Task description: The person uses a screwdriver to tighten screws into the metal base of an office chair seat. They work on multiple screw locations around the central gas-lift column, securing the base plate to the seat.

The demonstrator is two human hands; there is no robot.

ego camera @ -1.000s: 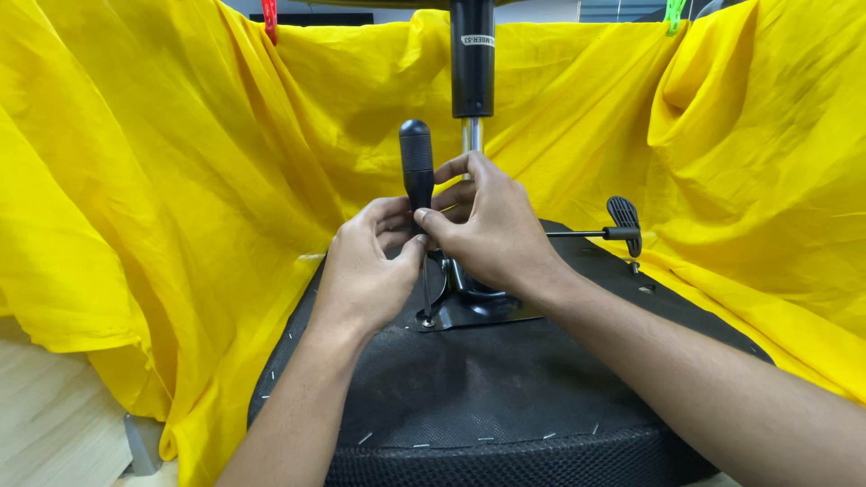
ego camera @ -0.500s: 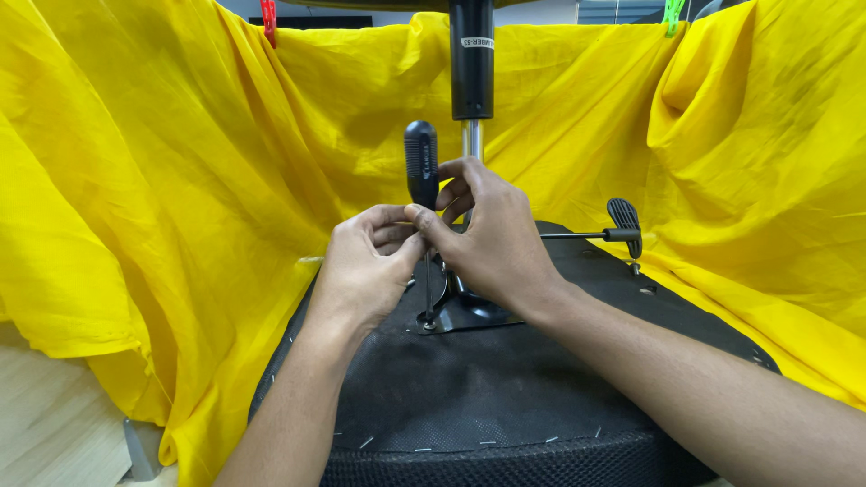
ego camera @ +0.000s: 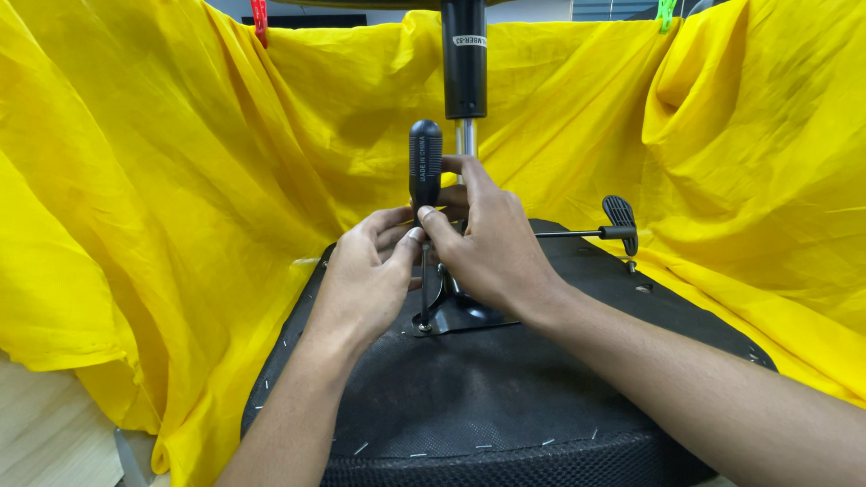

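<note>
A black-handled screwdriver (ego camera: 425,162) stands upright, its thin shaft reaching down to a screw (ego camera: 423,326) at the corner of a metal mounting plate (ego camera: 469,316). The plate sits on the black underside of an upturned chair seat (ego camera: 451,397). My right hand (ego camera: 487,243) pinches the lower end of the handle with thumb and fingers. My left hand (ego camera: 370,275) is cupped beside the shaft, with its fingertips at the shaft just under the handle. Behind the hands, the chair's black gas-lift column (ego camera: 464,59) rises out of the plate.
Yellow cloth (ego camera: 180,198) hangs all around the seat, held by a red clip (ego camera: 260,18) and a green clip (ego camera: 666,13). A black adjustment lever (ego camera: 619,224) sticks out to the right. Staples line the seat's front edge. Pale wood (ego camera: 45,433) shows at lower left.
The screwdriver has gone from tilted to upright and shifted slightly right. Both hands stayed around it, with my right fingers regripping the handle's lower end.
</note>
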